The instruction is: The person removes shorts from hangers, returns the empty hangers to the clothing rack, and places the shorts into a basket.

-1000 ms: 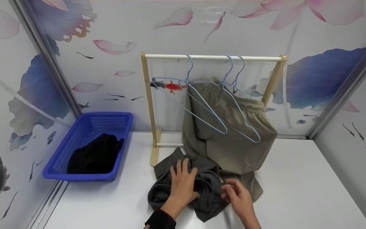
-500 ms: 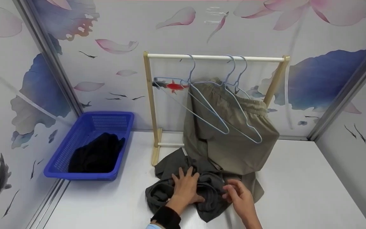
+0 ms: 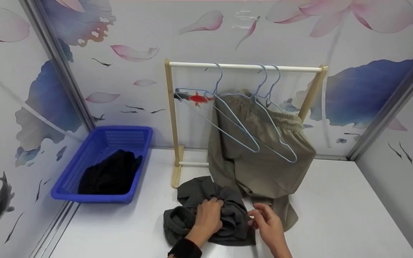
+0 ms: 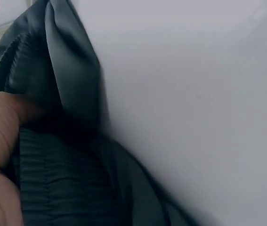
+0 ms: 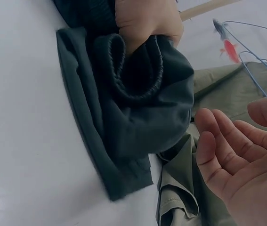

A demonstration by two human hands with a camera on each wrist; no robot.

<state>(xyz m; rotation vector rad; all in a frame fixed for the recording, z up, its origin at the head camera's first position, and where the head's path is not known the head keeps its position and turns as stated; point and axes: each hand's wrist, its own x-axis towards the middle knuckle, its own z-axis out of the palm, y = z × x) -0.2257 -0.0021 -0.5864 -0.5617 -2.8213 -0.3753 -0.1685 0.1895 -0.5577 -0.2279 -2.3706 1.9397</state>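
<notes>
A crumpled dark grey pair of elastic-waist pants [image 3: 195,190] lies on the white table in front of the rack. My left hand [image 3: 208,216] grips its gathered cloth from above, fingers curled into the folds. The ribbed waistband [image 4: 62,179] bunches beside the left thumb in the left wrist view. At the right edge of the pants hovers my right hand [image 3: 270,225], palm turned inward. Its fingers are loosely bent and hold nothing, as the right wrist view shows. Behind, khaki elastic-waist pants [image 3: 264,161] hang from a hanger, their lower part reaching the table.
A small rack [image 3: 192,65] with wooden legs and a white bar stands at the back. Light blue hangers [image 3: 237,120] hang on it. To the left, a blue plastic basket [image 3: 57,193] contains a black garment [image 3: 109,175]. Printed wall panels enclose the table.
My left hand has gone from spread fingers on the dark grey pants to curled fingers gripping them. The cloth has shifted and bunched differently. My right hand has barely moved.
</notes>
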